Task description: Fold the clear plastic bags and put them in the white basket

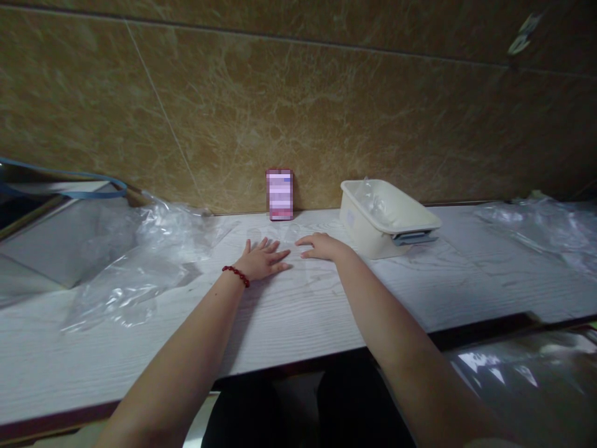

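My left hand [265, 260], with a red bead bracelet [236, 274] at the wrist, lies palm down on the white wood-grain table [289, 317], fingers spread. My right hand [319, 246] rests on the table just to the right, thumb and fingers apart and slightly bent. Around the fingertips there are faint outlines of clear plastic [291, 233], too transparent to make out fully. Beyond the hands a phone [280, 195] with a blurred screen leans upright against the wall.
A cream plastic basin [368, 230] holding some clear plastic stands right of my right hand. Crumpled clear bags [153, 249] lie at the left beside a white box [69, 236]. More clear plastic [550, 227] lies at the far right. A brown marbled wall [289, 106] closes off the back.
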The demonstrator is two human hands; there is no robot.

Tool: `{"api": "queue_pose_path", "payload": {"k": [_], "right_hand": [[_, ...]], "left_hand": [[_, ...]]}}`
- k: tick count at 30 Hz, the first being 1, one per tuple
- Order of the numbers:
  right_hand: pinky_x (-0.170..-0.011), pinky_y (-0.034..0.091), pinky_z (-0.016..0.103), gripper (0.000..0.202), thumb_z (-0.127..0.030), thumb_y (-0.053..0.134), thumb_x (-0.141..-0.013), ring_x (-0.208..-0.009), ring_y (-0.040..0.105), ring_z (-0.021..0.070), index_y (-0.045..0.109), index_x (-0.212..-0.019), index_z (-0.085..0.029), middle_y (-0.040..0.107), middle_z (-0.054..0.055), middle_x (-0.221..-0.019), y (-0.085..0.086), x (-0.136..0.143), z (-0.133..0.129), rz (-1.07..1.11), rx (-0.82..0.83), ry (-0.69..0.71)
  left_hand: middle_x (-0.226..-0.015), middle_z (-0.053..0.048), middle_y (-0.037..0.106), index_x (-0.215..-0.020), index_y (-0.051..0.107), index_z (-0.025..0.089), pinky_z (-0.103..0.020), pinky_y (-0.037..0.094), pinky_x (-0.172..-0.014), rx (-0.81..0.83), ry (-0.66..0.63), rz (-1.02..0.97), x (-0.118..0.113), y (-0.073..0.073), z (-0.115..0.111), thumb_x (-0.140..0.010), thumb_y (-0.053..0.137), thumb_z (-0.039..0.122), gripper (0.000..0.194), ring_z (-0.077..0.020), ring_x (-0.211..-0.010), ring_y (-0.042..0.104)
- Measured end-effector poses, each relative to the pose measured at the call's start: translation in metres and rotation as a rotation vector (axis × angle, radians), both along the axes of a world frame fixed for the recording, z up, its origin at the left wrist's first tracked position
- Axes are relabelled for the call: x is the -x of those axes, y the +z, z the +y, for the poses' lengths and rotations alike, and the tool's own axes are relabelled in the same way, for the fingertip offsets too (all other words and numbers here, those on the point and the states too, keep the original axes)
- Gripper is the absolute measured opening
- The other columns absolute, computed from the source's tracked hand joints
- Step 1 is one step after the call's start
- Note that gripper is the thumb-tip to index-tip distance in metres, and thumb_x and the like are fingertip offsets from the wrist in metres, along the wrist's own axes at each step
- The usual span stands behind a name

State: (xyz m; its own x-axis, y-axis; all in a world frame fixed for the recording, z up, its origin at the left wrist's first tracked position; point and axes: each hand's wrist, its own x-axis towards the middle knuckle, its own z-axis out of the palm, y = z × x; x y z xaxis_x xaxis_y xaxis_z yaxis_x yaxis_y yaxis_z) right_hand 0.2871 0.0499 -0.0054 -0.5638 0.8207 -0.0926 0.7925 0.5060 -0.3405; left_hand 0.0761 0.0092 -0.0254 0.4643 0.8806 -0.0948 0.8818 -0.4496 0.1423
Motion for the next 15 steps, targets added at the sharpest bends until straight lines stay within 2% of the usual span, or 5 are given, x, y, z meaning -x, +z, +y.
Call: {"api": "queue_pose_path", "payload": {"k": [4, 9, 12, 15], "right_hand": [[-0.086, 0.036, 0.027, 0.045, -0.036, 0.06, -0.067, -0.1, 0.05, 0.0161, 0.053, -0.111, -0.028, 0.054, 0.0, -0.114, -0.001, -0.002, 0.002, 0.048, 0.015, 0.024], [-0.071, 0.04, 0.022, 0.047, -0.036, 0.063, -0.065, -0.079, 0.054, 0.0126, 0.054, -0.11, -0.023, 0.061, 0.003, -0.095, -0.002, -0.004, 0.004, 0.139, -0.005, 0.0], [-0.065, 0.039, 0.021, 0.043, -0.035, 0.061, -0.066, -0.071, 0.053, 0.011, 0.056, -0.107, -0.022, 0.06, 0.003, -0.086, -0.003, -0.003, 0.005, 0.145, -0.03, -0.057], [-0.063, 0.038, 0.02, 0.039, -0.034, 0.06, -0.068, -0.068, 0.052, 0.0103, 0.057, -0.105, -0.021, 0.06, 0.002, -0.081, -0.003, -0.002, 0.006, 0.148, -0.063, -0.07]], "left_hand": [[-0.138, -0.006, 0.024, -0.124, 0.034, 0.038, -0.063, 0.006, -0.091, 0.021, 0.006, -0.019, 0.008, 0.002, 0.001, -0.076, 0.028, 0.06, 0.053, -0.0343, -0.126, 0.01], [-0.137, -0.006, 0.026, -0.125, 0.034, 0.032, -0.053, 0.014, -0.096, -0.09, 0.021, -0.08, 0.018, 0.008, 0.001, -0.082, 0.027, 0.048, 0.047, -0.0276, -0.127, 0.013], [-0.135, -0.009, 0.031, -0.122, 0.041, 0.025, -0.049, 0.018, -0.098, -0.148, 0.092, -0.083, 0.03, 0.011, 0.003, -0.083, 0.027, 0.043, 0.045, -0.0251, -0.126, 0.018], [-0.13, -0.01, 0.039, -0.115, 0.049, 0.019, -0.041, 0.022, -0.099, -0.198, 0.085, -0.135, 0.043, 0.013, 0.005, -0.083, 0.028, 0.037, 0.042, -0.0213, -0.122, 0.028]]}}
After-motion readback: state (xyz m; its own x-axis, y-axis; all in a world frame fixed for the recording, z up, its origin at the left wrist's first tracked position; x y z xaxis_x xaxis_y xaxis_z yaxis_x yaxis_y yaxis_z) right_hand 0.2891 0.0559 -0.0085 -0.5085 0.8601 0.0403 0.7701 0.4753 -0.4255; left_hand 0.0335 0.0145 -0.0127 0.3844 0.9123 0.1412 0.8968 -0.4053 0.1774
